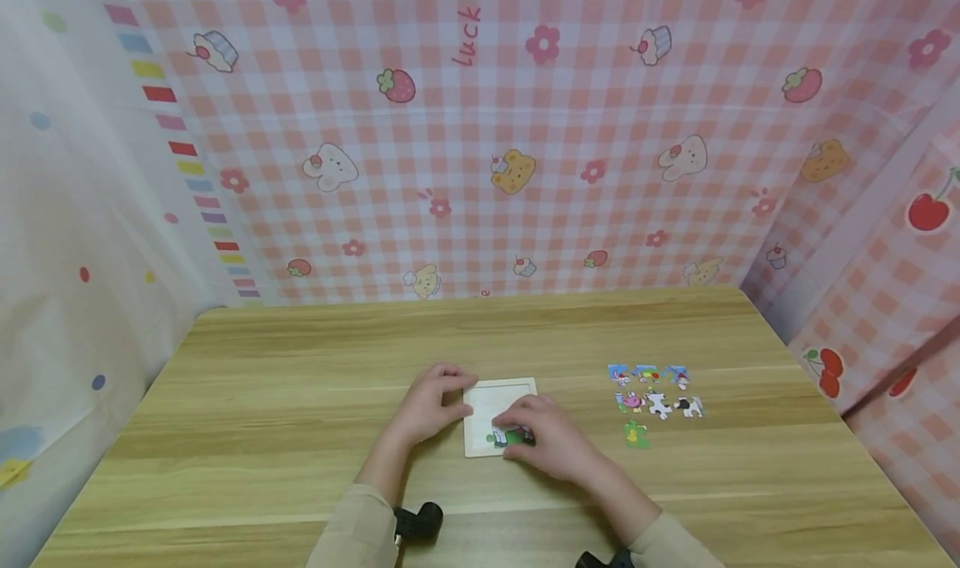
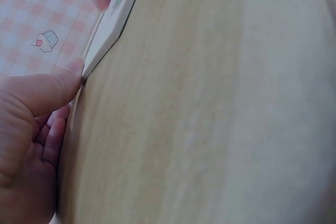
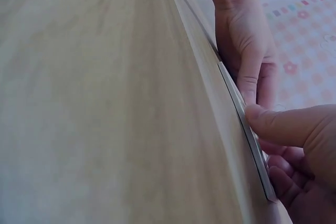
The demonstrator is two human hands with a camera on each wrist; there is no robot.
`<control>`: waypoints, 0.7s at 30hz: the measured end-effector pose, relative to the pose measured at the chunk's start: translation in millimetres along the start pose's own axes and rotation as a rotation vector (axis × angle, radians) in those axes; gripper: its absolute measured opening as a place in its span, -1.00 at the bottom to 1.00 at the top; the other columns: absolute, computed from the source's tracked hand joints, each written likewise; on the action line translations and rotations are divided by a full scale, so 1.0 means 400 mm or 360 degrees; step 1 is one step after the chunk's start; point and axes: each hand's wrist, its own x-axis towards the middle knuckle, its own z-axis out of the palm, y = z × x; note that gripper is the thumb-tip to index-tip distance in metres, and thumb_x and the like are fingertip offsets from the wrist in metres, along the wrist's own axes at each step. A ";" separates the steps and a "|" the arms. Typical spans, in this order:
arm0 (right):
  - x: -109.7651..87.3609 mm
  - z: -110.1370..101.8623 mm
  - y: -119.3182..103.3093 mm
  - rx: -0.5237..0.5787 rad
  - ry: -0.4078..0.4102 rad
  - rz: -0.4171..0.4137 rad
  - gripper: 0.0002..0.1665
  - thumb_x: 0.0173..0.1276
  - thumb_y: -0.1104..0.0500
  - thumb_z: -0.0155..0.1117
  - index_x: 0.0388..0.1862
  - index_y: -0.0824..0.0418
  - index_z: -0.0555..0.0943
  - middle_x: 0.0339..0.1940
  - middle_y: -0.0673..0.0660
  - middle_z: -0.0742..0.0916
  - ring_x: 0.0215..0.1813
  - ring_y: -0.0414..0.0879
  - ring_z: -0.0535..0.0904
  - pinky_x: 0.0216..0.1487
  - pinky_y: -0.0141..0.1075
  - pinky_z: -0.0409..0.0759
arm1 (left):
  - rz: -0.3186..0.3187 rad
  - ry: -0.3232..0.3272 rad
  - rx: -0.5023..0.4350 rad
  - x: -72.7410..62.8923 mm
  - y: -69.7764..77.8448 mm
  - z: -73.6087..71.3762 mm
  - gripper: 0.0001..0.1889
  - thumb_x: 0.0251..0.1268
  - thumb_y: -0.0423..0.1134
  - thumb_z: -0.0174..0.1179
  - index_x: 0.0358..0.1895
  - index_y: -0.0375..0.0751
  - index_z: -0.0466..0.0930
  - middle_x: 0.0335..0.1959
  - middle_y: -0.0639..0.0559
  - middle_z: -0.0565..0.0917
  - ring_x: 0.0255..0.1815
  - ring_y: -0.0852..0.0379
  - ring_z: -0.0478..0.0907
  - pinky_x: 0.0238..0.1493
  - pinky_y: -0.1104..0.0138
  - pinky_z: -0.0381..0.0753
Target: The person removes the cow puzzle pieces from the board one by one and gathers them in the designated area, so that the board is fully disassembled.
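A small white puzzle tray [image 1: 486,397] with a raised rim lies flat on the table. My left hand [image 1: 435,403] holds its left side, index finger at the far left corner and thumb [image 2: 65,80] against the edge. Over the tray's near right part, my right hand [image 1: 553,441] pinches a jigsaw piece [image 1: 517,436] between thumb and fingers, the thumb [image 3: 273,124] by the near rim. Green and white printing shows under these fingers, along the tray's near side; the hand hides part of it. The far part of the tray shows plain white.
Right of the tray, loose jigsaw pieces [image 1: 657,404] lie in rows: blue-topped ones at the back, pink and black-and-white ones in the middle, a green one [image 1: 636,434] in front. The wooden table [image 1: 300,384] meets a checked pink curtain [image 1: 450,134] behind.
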 end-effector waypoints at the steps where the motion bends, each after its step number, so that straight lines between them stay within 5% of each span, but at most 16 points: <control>1: 0.001 0.001 0.000 -0.0002 -0.0005 0.0012 -0.59 0.20 0.17 0.59 0.05 0.15 0.76 -0.04 0.04 0.71 0.03 -0.01 0.53 0.08 -0.12 0.56 | 0.0001 -0.0002 0.0000 0.000 0.000 -0.001 -0.58 0.24 -0.40 0.45 0.18 -0.32 0.71 0.18 -0.20 0.60 0.26 -0.22 0.48 0.40 -0.13 0.40; 21: 0.011 0.007 -0.012 0.0008 -0.0016 0.0128 -0.62 0.17 0.21 0.60 -0.01 0.16 0.75 -0.09 0.03 0.67 0.04 0.02 0.50 0.08 -0.06 0.51 | 0.0022 0.0002 -0.0001 -0.003 -0.001 -0.001 -0.59 0.24 -0.40 0.45 0.18 -0.31 0.71 0.17 -0.18 0.61 0.25 -0.22 0.49 0.38 -0.13 0.42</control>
